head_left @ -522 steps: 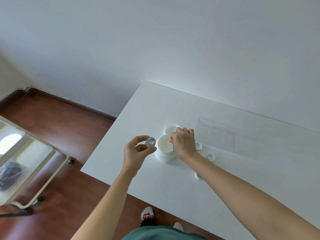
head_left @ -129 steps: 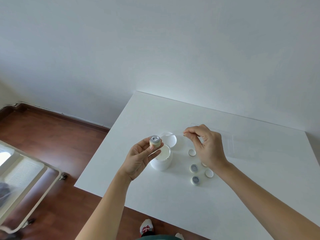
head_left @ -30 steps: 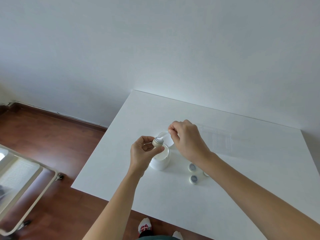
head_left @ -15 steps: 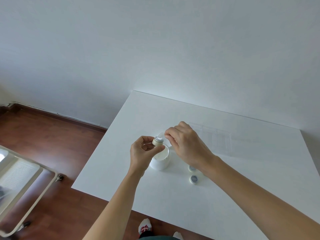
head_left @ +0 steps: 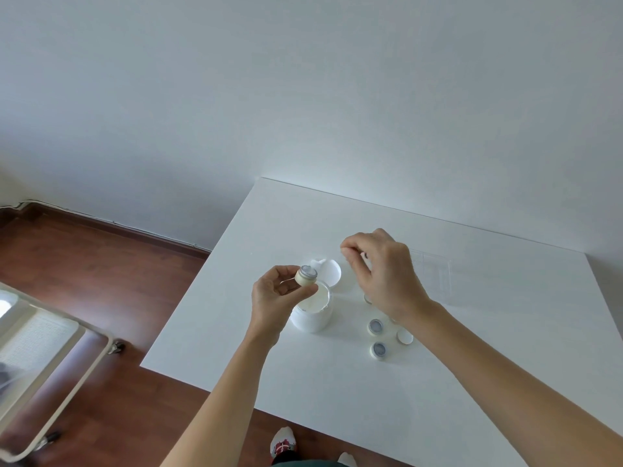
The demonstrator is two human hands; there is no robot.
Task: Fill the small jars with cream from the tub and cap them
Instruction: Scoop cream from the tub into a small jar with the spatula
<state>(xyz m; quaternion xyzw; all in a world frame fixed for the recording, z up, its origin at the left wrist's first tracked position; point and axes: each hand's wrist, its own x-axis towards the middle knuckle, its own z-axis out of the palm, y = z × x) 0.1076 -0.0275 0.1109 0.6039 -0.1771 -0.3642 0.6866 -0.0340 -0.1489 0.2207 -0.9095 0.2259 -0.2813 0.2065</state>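
My left hand point(head_left: 278, 296) grips a small cream-coloured jar point(head_left: 306, 276) with a grey open top, just above the white tub point(head_left: 312, 318). The tub stands open and holds cream. Its round white lid point(head_left: 332, 271) lies behind it. My right hand point(head_left: 386, 278) hovers to the right of the jar, apart from it, thumb and forefinger pinched. What they pinch is too small to tell. Two more small jars point(head_left: 376, 326) point(head_left: 379, 350) stand on the table near my right wrist, and a white cap point(head_left: 405, 337) lies beside them.
The white table point(head_left: 337, 392) ends close on the left and front, with a wood floor below. A clear plastic box point(head_left: 435, 274) sits behind my right hand. A pale cart point(head_left: 43, 348) stands on the floor at far left. A wall runs behind the table.
My right hand has drawn back from the jar's mouth, up and to the right. My left hand still holds the jar over the tub.
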